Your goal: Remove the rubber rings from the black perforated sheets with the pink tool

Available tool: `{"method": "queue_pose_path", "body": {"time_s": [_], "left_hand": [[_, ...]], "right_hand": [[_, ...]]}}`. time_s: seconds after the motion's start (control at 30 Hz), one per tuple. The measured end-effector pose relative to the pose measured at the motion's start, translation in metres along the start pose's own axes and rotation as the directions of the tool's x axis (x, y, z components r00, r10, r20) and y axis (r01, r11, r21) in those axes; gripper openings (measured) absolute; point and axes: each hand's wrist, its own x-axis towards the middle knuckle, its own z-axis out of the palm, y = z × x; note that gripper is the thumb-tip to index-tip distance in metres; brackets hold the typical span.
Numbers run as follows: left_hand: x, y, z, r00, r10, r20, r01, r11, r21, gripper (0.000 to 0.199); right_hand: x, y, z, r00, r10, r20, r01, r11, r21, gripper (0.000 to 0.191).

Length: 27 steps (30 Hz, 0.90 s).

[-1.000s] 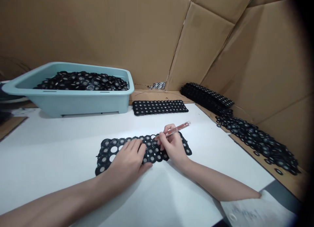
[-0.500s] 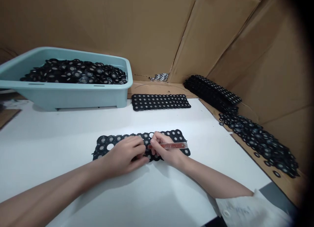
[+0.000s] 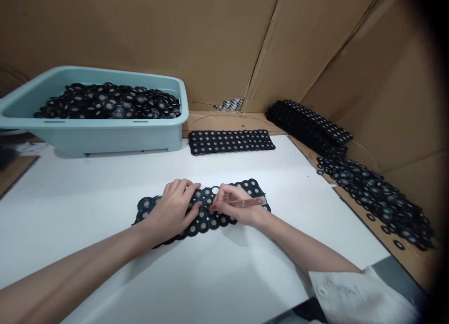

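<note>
A black sheet of joined rings with pale centres (image 3: 203, 226) lies on the white table (image 3: 196, 277). My left hand (image 3: 175, 205) rests flat on its left half, fingers spread and pointing away from me, covering part of the rings. In my right hand (image 3: 235, 205) is a slim red tool (image 3: 247, 202), pinched between thumb and fingers. The tool's tip touches or hovers just above the middle of the sheet, close to my left fingers; contact cannot be made out.
A light blue tub (image 3: 133, 136) full of black rings stands at the back left. A second ring sheet (image 3: 231, 142) lies behind. Stacked sheets (image 3: 308, 125) and loose rings (image 3: 379, 195) line the right side, against cardboard walls (image 3: 210, 43).
My left hand has shifted left and away from me, its curled fingers now spread, uncovering rings in the middle. The sheet is tilted slightly more. My right hand still holds the tool.
</note>
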Motion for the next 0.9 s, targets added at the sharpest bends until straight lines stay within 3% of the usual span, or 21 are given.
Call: {"method": "queue_pose_path", "body": {"time_s": [0.07,0.17,0.23,0.37,0.5,0.6,0.7,0.8,0.9], "left_hand": [[0.0,0.002,-0.002,1.0,0.0,0.002,0.0,0.999,-0.032,0.024],[0.002,0.003,-0.003,1.0,-0.018,0.0,0.018,0.993,-0.115,0.016],[0.003,0.002,-0.003,0.998,-0.048,0.03,0.053,0.98,-0.194,0.014],[0.007,-0.003,-0.006,0.985,-0.129,0.116,0.16,0.934,-0.319,0.012],[0.011,-0.002,-0.008,0.976,-0.169,0.134,0.203,0.93,-0.308,0.009],[0.014,0.0,-0.008,0.976,-0.183,0.115,0.204,0.956,-0.212,0.006],[0.015,0.0,-0.007,0.985,-0.148,0.09,0.162,0.97,-0.181,0.009],[0.014,-0.003,-0.004,0.992,-0.1,0.081,0.115,0.969,-0.219,0.012],[0.012,-0.007,-0.003,0.993,-0.088,0.079,0.106,0.959,-0.264,0.012]], "right_hand": [[0.002,-0.001,-0.004,0.999,0.022,0.027,-0.025,0.992,0.12,0.014],[0.003,-0.001,-0.003,0.988,-0.024,-0.151,0.055,0.978,0.202,0.014],[0.002,0.0,0.003,0.964,-0.106,-0.246,0.129,0.989,0.078,0.012],[-0.001,0.0,0.013,0.945,-0.275,-0.175,0.22,0.934,-0.281,0.007],[0.0,-0.005,0.009,0.98,-0.156,-0.123,0.118,0.957,-0.266,0.017],[0.001,-0.008,0.004,0.977,-0.159,-0.141,0.127,0.968,-0.215,0.023],[0.001,-0.008,0.006,0.966,-0.205,-0.156,0.137,0.923,-0.36,0.022],[0.0,-0.006,0.011,0.961,-0.255,-0.11,0.15,0.809,-0.568,0.017],[0.0,-0.004,0.014,0.955,-0.275,-0.112,0.146,0.762,-0.632,0.016]]}}
